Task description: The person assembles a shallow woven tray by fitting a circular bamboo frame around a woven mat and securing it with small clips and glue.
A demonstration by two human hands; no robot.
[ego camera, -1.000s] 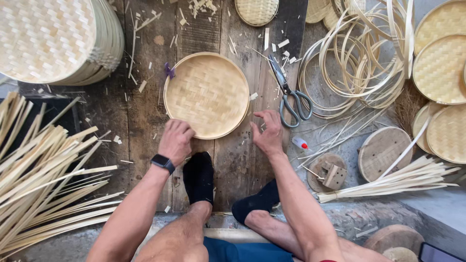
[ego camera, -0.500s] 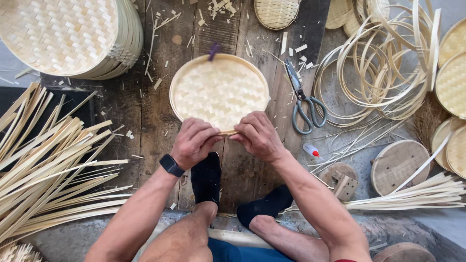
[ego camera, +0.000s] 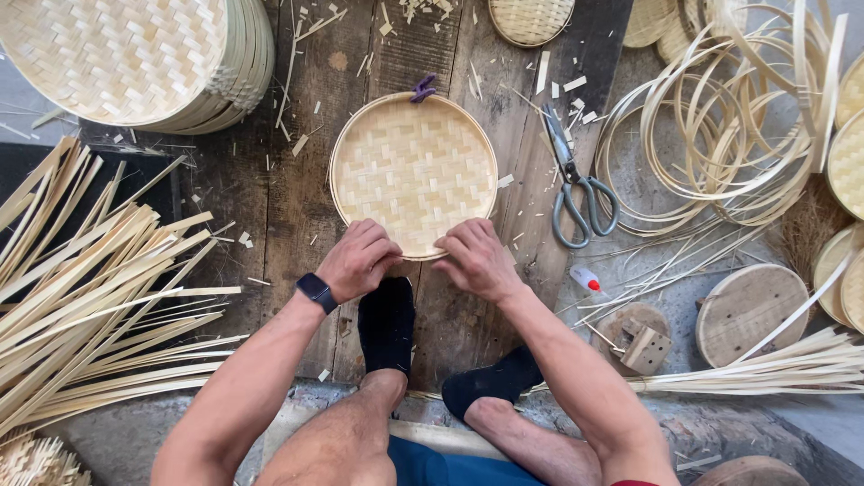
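Both hands are pressed against the near rim of a round woven bamboo tray (ego camera: pixel 412 171), which lies flat on dark wooden boards (ego camera: pixel 297 207) on the floor. The left hand (ego camera: pixel 358 259) is curled around the rim's near-left part, fingers bent over the edge, with a dark wristband (ego camera: pixel 316 292) worn just behind it. The right hand (ego camera: pixel 477 259) is closed on the same rim just beside the left, its thumb set against the edge; the two hands are nearly touching each other. A small purple clip (ego camera: pixel 423 87) is seen on the far rim of the tray, directly beyond the hands. Below the hands, two feet in black socks (ego camera: pixel 387 324) are rested on the boards, the left one reaching up to just under the tray's edge.

To the right of the right hand, a pair of grey-handled scissors (ego camera: pixel 574 184) is laid, and further right a heap of thin bamboo hoops (ego camera: pixel 720 126) is coiled. A small bottle with a red cap (ego camera: pixel 585 278) is placed near the right forearm, with round wooden blocks (ego camera: pixel 751 313) beyond it. To the left of the left hand, a fan of long bamboo strips (ego camera: pixel 90 297) is spread, and far up on that side a stack of finished woven trays (ego camera: pixel 135 58) is piled. Chips of bamboo are scattered over the boards.
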